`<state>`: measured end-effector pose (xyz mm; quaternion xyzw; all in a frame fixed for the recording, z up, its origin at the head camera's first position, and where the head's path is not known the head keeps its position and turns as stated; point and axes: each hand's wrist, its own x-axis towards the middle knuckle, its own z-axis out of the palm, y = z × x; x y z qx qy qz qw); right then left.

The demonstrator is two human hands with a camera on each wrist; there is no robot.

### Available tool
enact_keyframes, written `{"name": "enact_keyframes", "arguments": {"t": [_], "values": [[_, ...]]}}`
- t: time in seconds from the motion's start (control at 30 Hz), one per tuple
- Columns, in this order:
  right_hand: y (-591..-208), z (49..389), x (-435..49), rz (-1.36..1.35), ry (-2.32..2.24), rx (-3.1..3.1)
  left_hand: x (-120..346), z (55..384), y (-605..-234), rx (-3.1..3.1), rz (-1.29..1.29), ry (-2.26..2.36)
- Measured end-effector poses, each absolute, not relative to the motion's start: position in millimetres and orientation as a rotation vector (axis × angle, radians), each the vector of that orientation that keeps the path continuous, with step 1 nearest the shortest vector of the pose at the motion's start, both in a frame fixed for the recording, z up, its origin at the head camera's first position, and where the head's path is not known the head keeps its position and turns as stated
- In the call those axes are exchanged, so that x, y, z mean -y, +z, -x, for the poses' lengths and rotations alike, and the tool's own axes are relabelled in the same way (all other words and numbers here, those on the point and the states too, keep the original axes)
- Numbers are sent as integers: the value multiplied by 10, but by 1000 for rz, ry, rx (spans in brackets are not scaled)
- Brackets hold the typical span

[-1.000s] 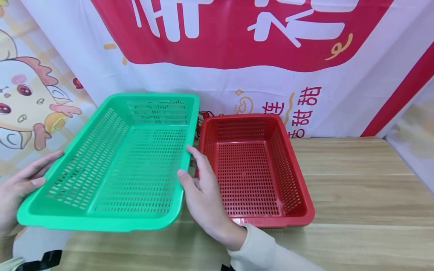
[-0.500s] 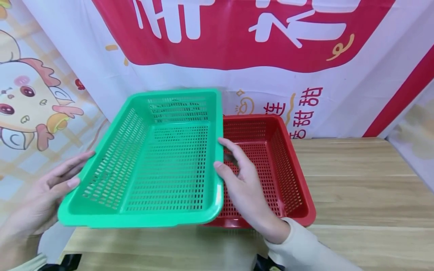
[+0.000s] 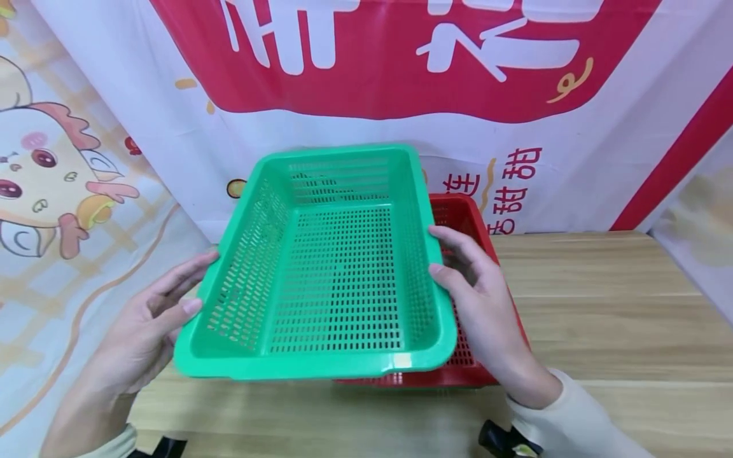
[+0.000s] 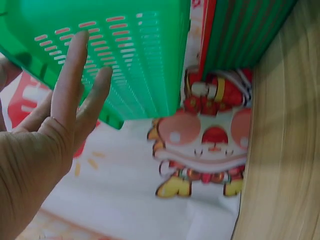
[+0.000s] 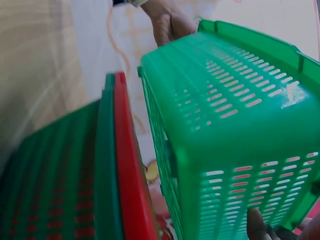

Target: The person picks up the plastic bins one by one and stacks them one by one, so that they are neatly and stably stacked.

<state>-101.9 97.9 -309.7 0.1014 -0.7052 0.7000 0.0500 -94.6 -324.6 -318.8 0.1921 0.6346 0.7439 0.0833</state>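
Observation:
A green plastic mesh basket (image 3: 298,367) is held up off the table, its near end towards me. My left hand (image 3: 140,327) grips its left rim, thumb on top; in the left wrist view the fingers (image 4: 70,82) lie against its perforated outer wall. On the opposite rim, my right hand (image 3: 483,299) grips with thumb above and fingers over the edge. Behind and partly covered by it stands a red mesh basket (image 3: 458,203) on the table. The right wrist view shows another green basket (image 5: 55,175) beneath the red rim. Both baskets' visible insides hold nothing.
The wooden table (image 3: 601,318) extends to the right of the red basket. A printed cloth backdrop (image 3: 355,83) with red and white lettering hangs behind, and a cartoon-patterned cloth (image 3: 51,184) hangs at the left.
Both hands have carried the green basket to the right, from beside the red basket to partly over it. The red basket has stayed in place and is now more covered.

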Motion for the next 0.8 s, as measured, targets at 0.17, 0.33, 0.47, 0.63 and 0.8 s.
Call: {"name": "enact_keyframes", "arguments": {"t": [0.17, 0.33, 0.47, 0.63, 0.8], "values": [[-3106, 1045, -1183, -290, 2148, 2109, 2977, 914, -3184, -1953, -568, 2212], [-3136, 1061, -1364, -247, 2186, 2077, 2754, 907, -3165, -1964, -570, 2208], [-3163, 1062, -1500, -223, 2185, 2088, 2603, 894, -3151, -1995, -542, 2180], [-3234, 1078, -1676, -211, 2191, 2069, 2409, 893, -3154, -2007, -520, 2160], [-3314, 1094, -1869, -164, 2202, 2065, 2215, 914, -3176, -1975, -496, 2164]]}}
